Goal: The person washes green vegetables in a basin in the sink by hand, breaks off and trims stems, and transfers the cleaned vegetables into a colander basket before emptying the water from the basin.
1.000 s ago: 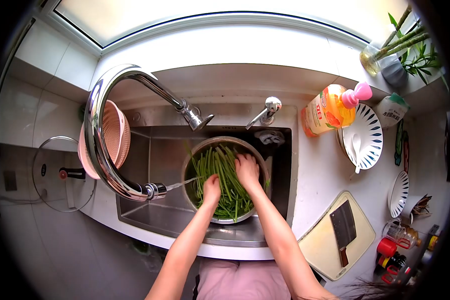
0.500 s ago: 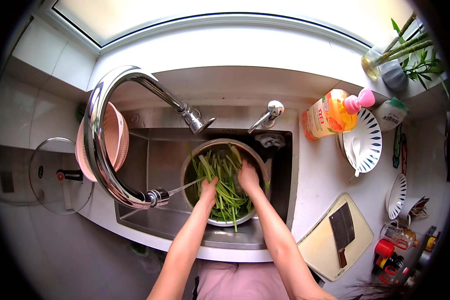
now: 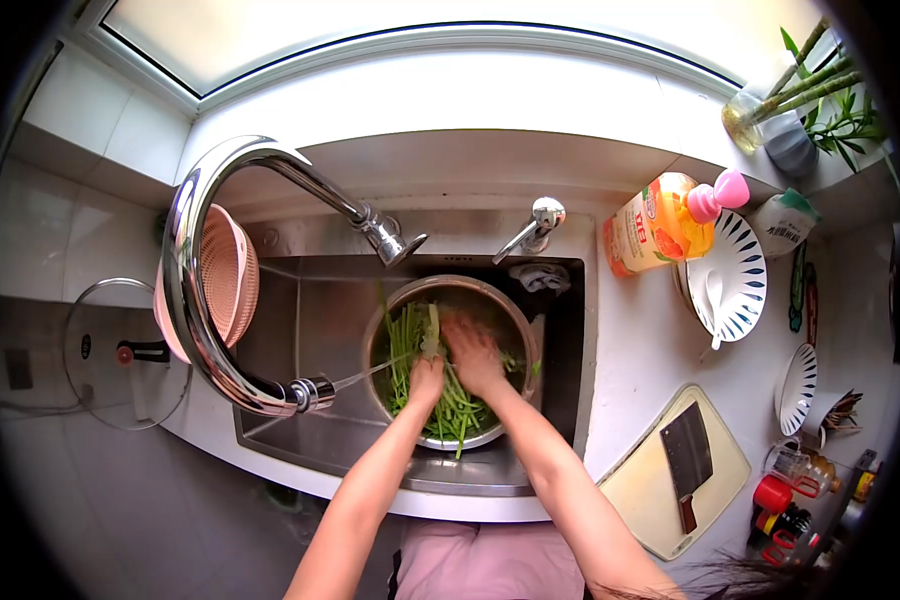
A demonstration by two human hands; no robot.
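Observation:
Inside the sink, a round metal basin (image 3: 518, 312) holds long green leafy vegetable stalks (image 3: 402, 345) in water. My left hand (image 3: 428, 376) is at the middle of the basin, its fingers closed round some of the stalks, with a paler piece showing just above it. To its right lies my right hand (image 3: 475, 358), fingers stretched out and slightly blurred, over the stalks and water. From the curved chrome faucet (image 3: 315, 394) a thin stream of water runs into the basin's left side.
The steel sink (image 3: 315, 300) surrounds the basin. Left of it are a pink colander (image 3: 232, 280) and a glass lid (image 3: 90, 375). Rightward stand an orange pump bottle (image 3: 660, 225), stacked patterned bowls (image 3: 745, 285), and a cutting board (image 3: 625, 500) bearing a cleaver (image 3: 686, 455).
My right hand has moved left and down, its fingers now spread. My left hand has shifted slightly right, close beside it. Some stalks have moved toward the basin's left side.

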